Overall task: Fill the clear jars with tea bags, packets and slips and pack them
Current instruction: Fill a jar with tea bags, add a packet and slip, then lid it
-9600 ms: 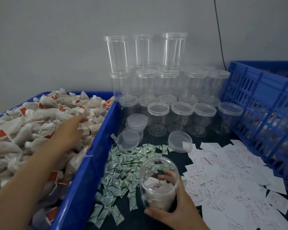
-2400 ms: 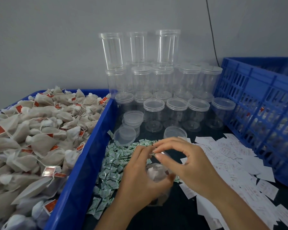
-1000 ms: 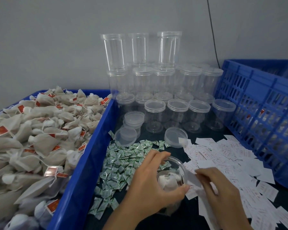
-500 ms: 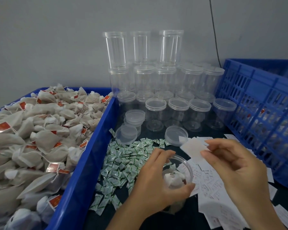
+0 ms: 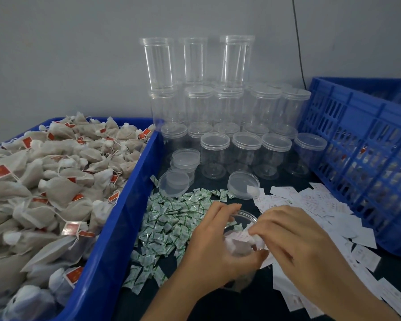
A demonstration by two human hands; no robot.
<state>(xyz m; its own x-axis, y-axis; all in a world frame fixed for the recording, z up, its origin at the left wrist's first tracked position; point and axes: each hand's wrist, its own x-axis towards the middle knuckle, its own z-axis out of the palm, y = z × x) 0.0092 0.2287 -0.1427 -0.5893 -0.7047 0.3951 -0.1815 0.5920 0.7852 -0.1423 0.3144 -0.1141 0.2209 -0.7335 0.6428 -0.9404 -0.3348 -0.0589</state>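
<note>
Slip at the jar's mouth, lower centre of the frame.
The left hand (image 5: 213,253) wraps the clear jar (image 5: 250,215) around its wall; the right hand (image 5: 294,239) pinches a paper slip (image 5: 240,237) at the mouth. The jar looks light, stiff and slick, so it is best gripped round the body. The slip is flimsy. Beyond lie green packets (image 5: 171,218) and a loose lid (image 5: 242,185).

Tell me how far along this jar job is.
Done: tea bags already sit in the open jar the left hand grips. In hand: the right hand pinches a slip into its mouth. Left: a lid lies loose, and the stacked jars behind stand empty.
</note>
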